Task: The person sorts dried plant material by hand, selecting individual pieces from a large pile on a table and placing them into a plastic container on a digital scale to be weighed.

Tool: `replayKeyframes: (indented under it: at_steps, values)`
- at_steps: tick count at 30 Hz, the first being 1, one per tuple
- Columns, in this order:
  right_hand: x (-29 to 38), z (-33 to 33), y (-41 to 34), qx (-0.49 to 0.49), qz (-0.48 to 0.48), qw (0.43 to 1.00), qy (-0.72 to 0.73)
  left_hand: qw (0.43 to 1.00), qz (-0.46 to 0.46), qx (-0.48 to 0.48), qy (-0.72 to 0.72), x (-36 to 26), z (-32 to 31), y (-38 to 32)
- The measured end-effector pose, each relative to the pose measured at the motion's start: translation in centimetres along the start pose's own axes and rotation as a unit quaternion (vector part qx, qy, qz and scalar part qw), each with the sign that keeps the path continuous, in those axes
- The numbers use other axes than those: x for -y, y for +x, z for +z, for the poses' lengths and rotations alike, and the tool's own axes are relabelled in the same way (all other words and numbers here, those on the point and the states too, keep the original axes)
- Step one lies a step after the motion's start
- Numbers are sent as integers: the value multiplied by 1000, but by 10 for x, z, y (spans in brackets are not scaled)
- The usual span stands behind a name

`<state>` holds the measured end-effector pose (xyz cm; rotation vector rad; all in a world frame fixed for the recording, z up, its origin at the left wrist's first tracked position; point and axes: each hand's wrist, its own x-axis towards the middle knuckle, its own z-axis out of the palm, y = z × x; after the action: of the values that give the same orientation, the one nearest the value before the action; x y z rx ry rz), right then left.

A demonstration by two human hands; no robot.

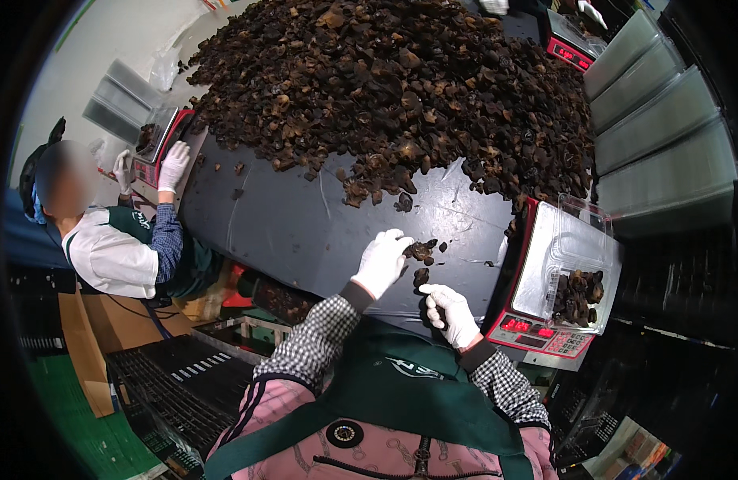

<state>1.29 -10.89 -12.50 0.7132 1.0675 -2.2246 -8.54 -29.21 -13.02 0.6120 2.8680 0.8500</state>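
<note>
Small dried black fungus pieces (423,251) lie on the dark table covering (285,210) in front of me. My left hand (382,261), in a white glove, has its fingertips against the left side of this little cluster; whether it grips a piece is hidden. My gloved right hand (454,314) is curled, its fingertips at the lower edge of a single fungus piece (421,276); a firm hold cannot be made out. To the right, a clear plastic clamshell box (555,240) with fungus inside (577,297) rests on a red digital scale (528,333), lid raised.
A large heap of dried fungus (381,84) covers the far table. Stacked clear boxes (663,144) stand at right. On the left, a co-worker (117,246) has gloved hands at another scale (159,150). Black crates (171,384) sit below left; a third scale (570,51) is far right.
</note>
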Motion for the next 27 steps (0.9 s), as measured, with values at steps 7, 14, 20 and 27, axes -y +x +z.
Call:
replayKeyframes:
  at_steps: [7,14,20,27]
  values:
    - [-6,7,10,-140,-213,901,-352,966,-128,-146,-171,3,-17,-12]
    - [-10,5,48,-150,-403,644,-633,917,-236,-126,-295,-9,-11,-43]
    - [13,-9,7,44,-61,989,-128,923,-64,-19,-380,-50,-6,-59]
    - [18,-14,-6,0,-37,999,4,935,-29,113,-335,-76,-8,-41]
